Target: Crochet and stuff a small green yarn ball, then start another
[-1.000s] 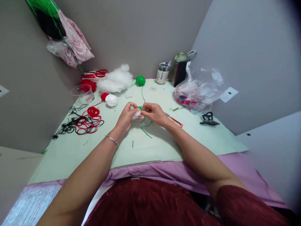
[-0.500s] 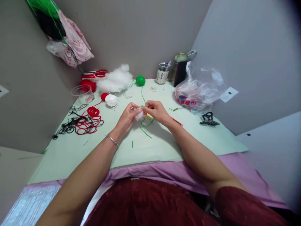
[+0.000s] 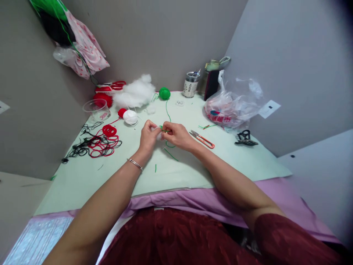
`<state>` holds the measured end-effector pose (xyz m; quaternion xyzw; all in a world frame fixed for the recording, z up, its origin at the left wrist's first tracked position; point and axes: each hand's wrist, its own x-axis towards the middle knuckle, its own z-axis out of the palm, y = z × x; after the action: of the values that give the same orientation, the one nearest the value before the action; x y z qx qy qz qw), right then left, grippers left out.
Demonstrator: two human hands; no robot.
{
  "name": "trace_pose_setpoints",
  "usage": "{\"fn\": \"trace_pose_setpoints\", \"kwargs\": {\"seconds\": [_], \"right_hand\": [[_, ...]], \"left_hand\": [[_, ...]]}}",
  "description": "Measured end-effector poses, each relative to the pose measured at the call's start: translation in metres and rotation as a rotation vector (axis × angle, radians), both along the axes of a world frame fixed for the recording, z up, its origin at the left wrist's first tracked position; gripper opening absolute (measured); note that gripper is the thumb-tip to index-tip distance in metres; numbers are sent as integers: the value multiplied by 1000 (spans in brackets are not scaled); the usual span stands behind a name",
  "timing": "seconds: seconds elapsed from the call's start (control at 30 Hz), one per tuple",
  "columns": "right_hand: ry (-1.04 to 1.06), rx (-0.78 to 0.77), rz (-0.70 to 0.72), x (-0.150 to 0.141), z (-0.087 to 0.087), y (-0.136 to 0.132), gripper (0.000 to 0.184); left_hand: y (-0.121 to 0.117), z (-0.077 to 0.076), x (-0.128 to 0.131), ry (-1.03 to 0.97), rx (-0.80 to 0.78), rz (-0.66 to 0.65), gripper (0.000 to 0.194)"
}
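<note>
In the head view my two hands meet over the middle of the table. My left hand (image 3: pixel 148 138) is closed, thumb and fingers pinching a small soft white piece (image 3: pixel 159 136) mostly hidden by the fingers. Green yarn (image 3: pixel 164 130) shows at its top, between the hands. My right hand (image 3: pixel 178 136) pinches this yarn close to the left thumb; whether it also grips a tool cannot be seen. A strand leads from the green yarn ball (image 3: pixel 164 93) towards the hands. Orange-handled thread snips (image 3: pixel 203 140) lie right of my right hand.
White stuffing (image 3: pixel 136 92), a white yarn ball (image 3: pixel 130 117) and a clear plastic cup (image 3: pixel 96 110) stand at back left. Tangled red and black yarn (image 3: pixel 95 145) lies left. A pen tin (image 3: pixel 190 85), a plastic bag (image 3: pixel 228 108) and a black hair claw (image 3: pixel 245 139) are right.
The right hand has shifted left and slightly down, uncovering the snips. The left hand has turned, so less of the white piece shows. A yellow thing seen half a second ago is hidden.
</note>
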<state>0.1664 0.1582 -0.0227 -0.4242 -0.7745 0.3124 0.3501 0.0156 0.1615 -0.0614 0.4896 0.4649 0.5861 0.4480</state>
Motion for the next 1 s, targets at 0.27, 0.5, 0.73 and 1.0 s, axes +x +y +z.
{"fn": "trace_pose_setpoints", "kwargs": {"seconds": [0.27, 0.5, 0.73, 1.0], "right_hand": [[70, -4, -113, 15, -4, 14, 13], [156, -76, -93, 18, -6, 18, 13], [114, -111, -21, 18, -7, 16, 16], [78, -64, -24, 5, -1, 5, 20]], "left_hand": [[-6, 19, -4, -207, -81, -223, 38], [-4, 18, -5, -209, -74, -264, 36], [-3, 13, -1, -147, -26, -201, 30], [1, 2, 1, -80, 66, -37, 20]]}}
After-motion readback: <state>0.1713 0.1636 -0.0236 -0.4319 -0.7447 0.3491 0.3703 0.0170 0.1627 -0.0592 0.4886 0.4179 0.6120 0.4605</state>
